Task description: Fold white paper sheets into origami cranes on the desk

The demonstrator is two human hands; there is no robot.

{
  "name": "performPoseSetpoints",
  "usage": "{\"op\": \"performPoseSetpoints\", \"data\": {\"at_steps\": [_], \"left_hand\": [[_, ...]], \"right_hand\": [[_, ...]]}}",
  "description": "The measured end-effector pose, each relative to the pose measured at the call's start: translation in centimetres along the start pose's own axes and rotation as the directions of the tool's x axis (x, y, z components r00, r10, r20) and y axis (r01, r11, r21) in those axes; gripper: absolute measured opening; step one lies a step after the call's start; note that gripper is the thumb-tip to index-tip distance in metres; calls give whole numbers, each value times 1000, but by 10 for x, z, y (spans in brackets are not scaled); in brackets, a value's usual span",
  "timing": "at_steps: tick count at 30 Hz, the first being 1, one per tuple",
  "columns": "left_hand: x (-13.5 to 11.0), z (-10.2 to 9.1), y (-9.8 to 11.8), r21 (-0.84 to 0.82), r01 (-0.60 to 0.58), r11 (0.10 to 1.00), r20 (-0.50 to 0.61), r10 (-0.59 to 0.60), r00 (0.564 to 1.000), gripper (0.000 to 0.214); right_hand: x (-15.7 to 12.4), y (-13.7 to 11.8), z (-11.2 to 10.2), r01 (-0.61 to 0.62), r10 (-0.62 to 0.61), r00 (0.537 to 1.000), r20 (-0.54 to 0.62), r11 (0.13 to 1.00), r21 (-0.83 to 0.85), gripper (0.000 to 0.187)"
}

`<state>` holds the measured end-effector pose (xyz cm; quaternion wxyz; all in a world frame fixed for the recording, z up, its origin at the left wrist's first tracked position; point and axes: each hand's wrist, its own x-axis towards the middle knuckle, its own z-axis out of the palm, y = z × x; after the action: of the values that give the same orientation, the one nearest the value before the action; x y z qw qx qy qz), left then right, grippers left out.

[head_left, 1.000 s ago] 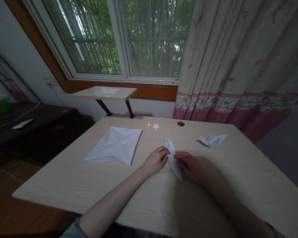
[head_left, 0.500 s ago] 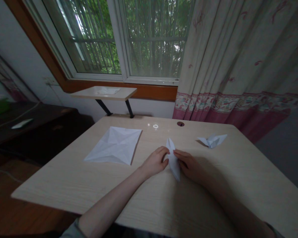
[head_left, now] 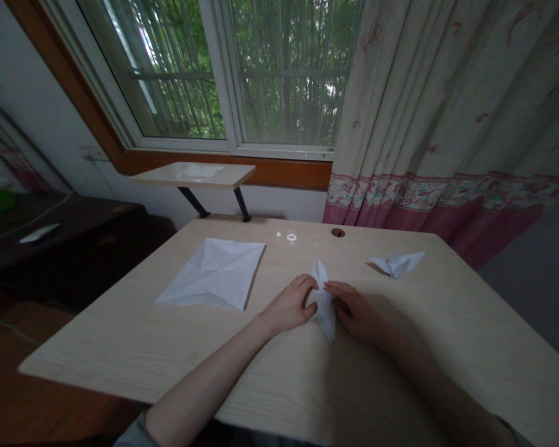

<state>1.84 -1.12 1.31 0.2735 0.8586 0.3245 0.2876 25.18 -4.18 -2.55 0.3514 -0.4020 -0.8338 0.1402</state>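
Fingers (head_left: pixel 309 283) of the left hand (head_left: pixel 291 305) half curled, tips closed on the left edge of the narrow folded paper (head_left: pixel 325 304); fingers (head_left: pixel 336 287) of the right hand (head_left: pixel 358 312) likewise bent, tips closed on its right edge. Held between the two hands, low against the pale wooden table (head_left: pixel 270 372), far point aimed away from the body, near point jutting out below the knuckles. Middle of the paper partly covered by the fingertips; thumbs tucked under and hard to make out; could not tell whether the paper lay flat or was lifted a little. Both forearms cut off at the bottom edge of the view. Left of the narrow folded paper, well apart: a creased white sheet (head_left: pixel 214 273), spread flat. Right of it and farther back, well apart: a small folded paper figure (head_left: pixel 398 264), shape too dim to make out. Beyond it, a round hole (head_left: pixel 338 233) in the tabletop; farther back, a small wall shelf (head_left: pixel 195 175), a barred window (head_left: pixel 261 68) and a patterned curtain (head_left: pixel 447 112).
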Motion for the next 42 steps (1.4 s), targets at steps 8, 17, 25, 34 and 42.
{"op": "performPoseSetpoints", "data": {"at_steps": [8, 17, 25, 34, 42], "left_hand": [[1, 0, -2, 69, 14, 998, 7, -14, 1000, 23], [0, 1, -2, 59, -5, 998, -4, 6, 1000, 8], [1, -3, 5, 72, 70, 995, 1, -71, 998, 23], [-1, -3, 8, -7, 120, 993, -44, -121, 992, 39], [-1, 3, 1, -118, 125, 985, -111, -138, 984, 62]], "right_hand": [[-2, 4, 1, -11, 11, 1000, 2, 1000, -13, 51], [-1, 8, 6, -4, 2, 998, -60, 999, -40, 33], [1, -3, 1, -112, 112, 994, -6, 992, -55, 31], [7, -14, -6, -154, 154, 988, -3, 988, 22, 37], [14, -15, -5, -142, 153, 985, -82, 981, 130, 42]]}}
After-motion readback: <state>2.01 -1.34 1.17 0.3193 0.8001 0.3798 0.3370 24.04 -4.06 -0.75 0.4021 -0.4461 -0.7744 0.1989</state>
